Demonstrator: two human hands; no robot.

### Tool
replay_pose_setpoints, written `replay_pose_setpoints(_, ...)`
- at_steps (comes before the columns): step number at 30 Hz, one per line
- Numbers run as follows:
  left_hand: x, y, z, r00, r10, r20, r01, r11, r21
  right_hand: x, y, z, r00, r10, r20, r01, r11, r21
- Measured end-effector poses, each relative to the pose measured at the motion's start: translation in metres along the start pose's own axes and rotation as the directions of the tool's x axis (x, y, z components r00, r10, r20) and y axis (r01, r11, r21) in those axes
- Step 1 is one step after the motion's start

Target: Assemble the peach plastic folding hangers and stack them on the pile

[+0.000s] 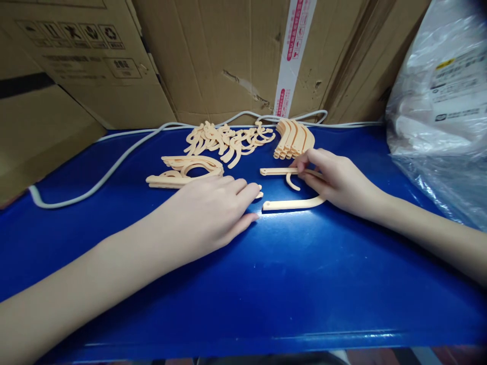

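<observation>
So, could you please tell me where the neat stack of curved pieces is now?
In the head view, the stack sits right of centre toward the back of the blue table, beside the loose hooks and just beyond the right hand.

Hidden ends, a cropped plastic bag (429, 86)
Only beige tips (259, 194) show past the left hand (222, 208). The right hand (335, 177) covers the straight strip's (276, 171) end toward the table's (285, 294) right edge. The bag's print is blurred.

Small-scale assembly or packing workspace, as suggested by the glossy blue tabletop (304, 294), the neat stack of curved cream strips (292, 137), the brown cardboard carton printed with handling symbols (87, 66) and the crinkled clear plastic bag (426, 101).
</observation>
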State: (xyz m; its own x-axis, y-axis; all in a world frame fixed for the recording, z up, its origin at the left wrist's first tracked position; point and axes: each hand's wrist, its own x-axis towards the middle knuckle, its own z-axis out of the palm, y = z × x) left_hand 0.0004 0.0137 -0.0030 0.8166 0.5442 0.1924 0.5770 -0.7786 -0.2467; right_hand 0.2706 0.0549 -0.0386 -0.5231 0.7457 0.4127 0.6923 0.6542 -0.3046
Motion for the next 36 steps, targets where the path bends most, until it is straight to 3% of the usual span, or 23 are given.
replay_pose_setpoints(9,-0.010,0.001,-0.009,0.999,0.025,0.040,-0.028,0.995,0.094,0.000,-0.006,0.005,0.998,0.055,-0.024,-0.055,0.998,0.021)
replay_pose_setpoints(11,-0.011,0.002,-0.011,0.998,0.032,0.048,-0.037,0.994,0.105,0.001,-0.011,0.003,0.998,0.005,-0.061,-0.007,1.000,-0.030)
replay_pose_setpoints(14,-0.011,0.002,-0.010,0.998,0.026,0.065,-0.032,0.994,0.101,0.000,-0.023,-0.001,0.983,-0.162,-0.083,0.148,0.976,-0.160)
replay_pose_setpoints(19,-0.011,0.000,-0.008,0.999,0.024,0.032,-0.027,0.995,0.096,-0.006,-0.046,-0.003,0.934,-0.356,0.020,0.339,0.871,-0.354)
replay_pose_setpoints(26,-0.012,0.000,-0.007,0.999,0.038,-0.004,-0.038,0.995,0.090,-0.006,-0.052,0.003,0.903,-0.404,0.149,0.430,0.835,-0.344)
replay_pose_setpoints(31,-0.012,-0.001,-0.006,1.000,0.027,-0.010,-0.026,0.997,0.073,-0.007,-0.052,0.002,0.834,-0.520,0.185,0.544,0.722,-0.428)
replay_pose_setpoints(36,-0.009,0.000,-0.008,1.000,0.012,-0.007,-0.012,0.997,0.082,-0.013,-0.050,0.001,0.828,-0.491,0.270,0.557,0.676,-0.482)
